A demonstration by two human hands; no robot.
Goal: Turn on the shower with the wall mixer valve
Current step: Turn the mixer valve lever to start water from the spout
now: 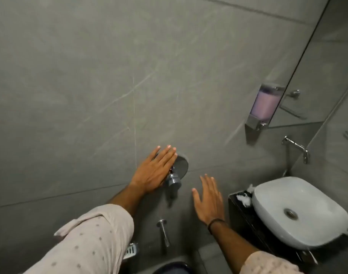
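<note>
The chrome wall mixer valve is a round plate on the grey tiled wall with a knob sticking out below its middle. My left hand lies flat over the left side of the valve, fingers straight and spread, touching the plate and hiding part of it. It does not grip the knob. My right hand hovers open to the right and below the valve, fingers apart, holding nothing. A chrome spout projects from the wall beneath the valve.
A white basin sits on a dark counter at the right, with a chrome tap above it. A soap dispenser with pink liquid hangs beside a mirror. A floor drain grate lies below.
</note>
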